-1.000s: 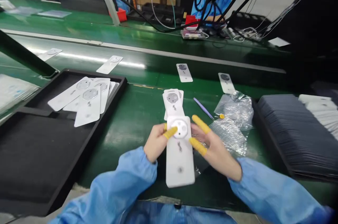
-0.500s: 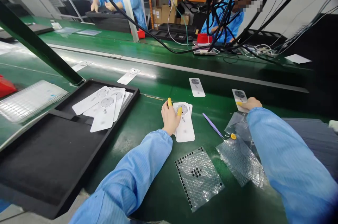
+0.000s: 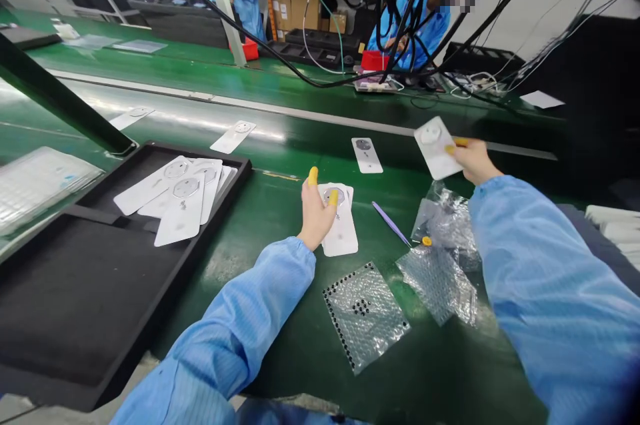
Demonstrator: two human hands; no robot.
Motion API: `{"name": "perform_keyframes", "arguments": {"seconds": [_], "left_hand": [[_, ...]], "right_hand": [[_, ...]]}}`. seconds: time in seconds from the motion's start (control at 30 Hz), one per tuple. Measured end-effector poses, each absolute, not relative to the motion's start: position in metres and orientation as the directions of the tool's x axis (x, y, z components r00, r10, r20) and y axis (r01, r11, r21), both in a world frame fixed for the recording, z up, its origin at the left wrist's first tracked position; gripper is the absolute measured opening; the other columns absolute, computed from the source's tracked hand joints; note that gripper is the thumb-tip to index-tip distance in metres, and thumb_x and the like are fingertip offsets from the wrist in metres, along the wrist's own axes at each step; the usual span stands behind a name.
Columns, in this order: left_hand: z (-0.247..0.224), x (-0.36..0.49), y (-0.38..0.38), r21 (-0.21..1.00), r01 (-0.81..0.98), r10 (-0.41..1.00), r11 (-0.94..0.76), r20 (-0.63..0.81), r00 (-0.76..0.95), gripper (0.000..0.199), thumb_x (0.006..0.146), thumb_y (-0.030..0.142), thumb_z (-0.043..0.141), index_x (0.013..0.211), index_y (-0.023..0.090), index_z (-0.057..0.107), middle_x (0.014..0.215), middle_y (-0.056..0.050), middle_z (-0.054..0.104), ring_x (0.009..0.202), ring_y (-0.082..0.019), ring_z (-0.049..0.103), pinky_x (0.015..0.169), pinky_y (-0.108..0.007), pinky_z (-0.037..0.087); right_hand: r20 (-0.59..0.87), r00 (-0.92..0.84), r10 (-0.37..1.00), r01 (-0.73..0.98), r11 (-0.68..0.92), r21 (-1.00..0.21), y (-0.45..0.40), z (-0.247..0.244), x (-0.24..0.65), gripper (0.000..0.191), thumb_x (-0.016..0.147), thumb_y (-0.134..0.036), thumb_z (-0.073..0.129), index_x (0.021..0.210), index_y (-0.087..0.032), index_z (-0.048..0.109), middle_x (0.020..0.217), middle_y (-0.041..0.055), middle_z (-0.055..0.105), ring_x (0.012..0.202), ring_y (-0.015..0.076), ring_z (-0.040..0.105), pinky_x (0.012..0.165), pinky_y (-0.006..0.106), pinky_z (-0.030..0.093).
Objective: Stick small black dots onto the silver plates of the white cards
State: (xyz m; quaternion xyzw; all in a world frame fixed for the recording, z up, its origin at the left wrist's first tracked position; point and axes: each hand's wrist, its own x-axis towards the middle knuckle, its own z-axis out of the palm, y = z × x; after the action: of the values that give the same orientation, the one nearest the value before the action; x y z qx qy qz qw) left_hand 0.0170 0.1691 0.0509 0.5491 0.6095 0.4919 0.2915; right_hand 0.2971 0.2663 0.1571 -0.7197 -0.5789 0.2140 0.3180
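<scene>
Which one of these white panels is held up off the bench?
The white panel pinched in the right hand, beyond the bubble wrap. The others lie on the green bench, in the black tray or stacked at the left hand.

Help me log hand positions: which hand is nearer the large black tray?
Left. The left hand is at the white panel stack, right of the large black tray; the right hand holds another panel, much farther right.

right hand raised; white panel lifted off green surface; dotted bubble sheet now unobscured
</scene>
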Motion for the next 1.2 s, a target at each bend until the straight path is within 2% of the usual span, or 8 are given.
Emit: {"name": "perform_keyframes", "arguments": {"seconds": [0.1, 0.23, 0.33, 0.47, 0.6, 0.7, 0.97, 1.2], "left_hand": [[0.076, 0.037, 0.155, 0.982, 0.177, 0.994, -0.070, 0.084, -0.074, 0.069, 0.087, 0.031, 0.056, 0.143, 0.017, 0.018, 0.138, -0.018, 0.045, 0.124, -0.024, 0.051, 0.097, -0.038, 0.047], [0.101, 0.037, 0.132, 0.952, -0.292, 0.989, -0.087, 0.117, 0.089, 0.065, 0.086, 0.039, 0.057, 0.139, 0.019, 0.026, 0.135, -0.016, 0.051, 0.117, -0.028, 0.057, 0.094, -0.044, 0.049], [0.106, -0.007, 0.110, 0.959, -0.101, 0.964, -0.263, 0.258, -0.059, 0.088, 0.074, 0.037, 0.072, 0.143, 0.021, 0.020, 0.142, -0.013, 0.043, 0.129, -0.029, 0.045, 0.107, -0.043, 0.038], [0.091, -0.077, 0.069, 0.856, 0.455, 0.918, -0.247, 0.356, -0.172, 0.107, 0.055, 0.032, 0.086, 0.143, 0.018, 0.028, 0.154, -0.009, 0.026, 0.144, -0.030, 0.010, 0.120, -0.040, 0.006], [0.073, -0.082, 0.018, 0.917, 0.358, 0.984, 0.174, -0.175, -0.030, 0.043, 0.073, 0.039, 0.070, 0.104, 0.009, 0.068, 0.112, -0.016, 0.068, 0.107, -0.035, 0.063, 0.093, -0.046, 0.051], [0.067, -0.053, -0.009, 0.875, 0.316, 0.902, 0.368, -0.419, 0.108, 0.032, 0.074, 0.038, 0.068, 0.087, 0.010, 0.074, 0.097, -0.015, 0.074, 0.094, -0.032, 0.068, 0.085, -0.042, 0.054], [0.063, -0.009, -0.016, 0.903, 0.030, 0.897, 0.430, -0.430, 0.097, 0.029, 0.068, 0.039, 0.073, 0.080, 0.012, 0.077, 0.083, -0.011, 0.076, 0.077, -0.026, 0.069, 0.069, -0.033, 0.056], [0.062, -0.006, -0.024, 0.894, -0.016, 0.874, 0.448, -0.435, 0.216, 0.034, 0.073, 0.042, 0.071, 0.089, 0.013, 0.077, 0.082, -0.009, 0.075, 0.067, -0.020, 0.066, 0.060, -0.027, 0.053]], "right_hand": [[0.016, 0.077, 0.997, 0.560, -0.030, -0.828, 0.230, 0.156, 0.253, 0.038, 0.098, -0.027, 0.034, 0.126, -0.005, 0.049, 0.115, 0.0136, 0.061, 0.094, 0.0157, 0.064, 0.080, 0.028, 0.051], [-0.057, -0.267, 0.962, 0.346, 0.040, -0.938, 0.132, 0.130, 0.198, 0.041, 0.088, -0.034, 0.057, 0.126, -0.019, 0.053, 0.112, 0.0090, 0.066, 0.089, 0.0202, 0.067, 0.076, 0.036, 0.059], [0.093, -0.344, 0.934, 0.366, 0.224, -0.903, 0.049, 0.098, 0.186, 0.055, 0.085, -0.036, 0.061, 0.136, -0.026, 0.042, 0.121, 0.0100, 0.061, 0.101, 0.0232, 0.064, 0.084, 0.045, 0.058], [0.190, -0.492, 0.849, 0.628, 0.498, -0.598, -0.028, 0.050, 0.200, 0.050, 0.084, -0.026, 0.062, 0.132, -0.025, 0.048, 0.136, 0.0140, 0.050, 0.128, 0.0333, 0.046, 0.098, 0.060, 0.046], [0.258, -0.535, 0.805, 0.563, 0.567, -0.601, -0.049, 0.024, 0.214, 0.051, 0.087, -0.006, 0.049, 0.134, -0.025, 0.045, 0.134, 0.0106, 0.054, 0.130, 0.0266, 0.045, 0.104, 0.058, 0.042], [0.334, -0.425, 0.841, 0.540, 0.532, -0.653, -0.049, 0.026, 0.216, 0.055, 0.085, -0.004, 0.052, 0.134, -0.028, 0.046, 0.128, 0.0074, 0.060, 0.123, 0.0242, 0.053, 0.105, 0.056, 0.041], [0.299, -0.492, 0.818, 0.504, 0.547, -0.668, -0.049, 0.053, 0.212, 0.056, 0.081, -0.014, 0.063, 0.133, -0.028, 0.048, 0.126, 0.0082, 0.060, 0.118, 0.0265, 0.056, 0.106, 0.054, 0.041], [0.332, -0.387, 0.860, 0.381, 0.478, -0.791, -0.018, 0.063, 0.184, 0.033, 0.084, -0.012, 0.060, 0.112, -0.028, 0.061, 0.103, 0.0052, 0.065, 0.093, 0.0180, 0.064, 0.077, 0.033, 0.057]]}}
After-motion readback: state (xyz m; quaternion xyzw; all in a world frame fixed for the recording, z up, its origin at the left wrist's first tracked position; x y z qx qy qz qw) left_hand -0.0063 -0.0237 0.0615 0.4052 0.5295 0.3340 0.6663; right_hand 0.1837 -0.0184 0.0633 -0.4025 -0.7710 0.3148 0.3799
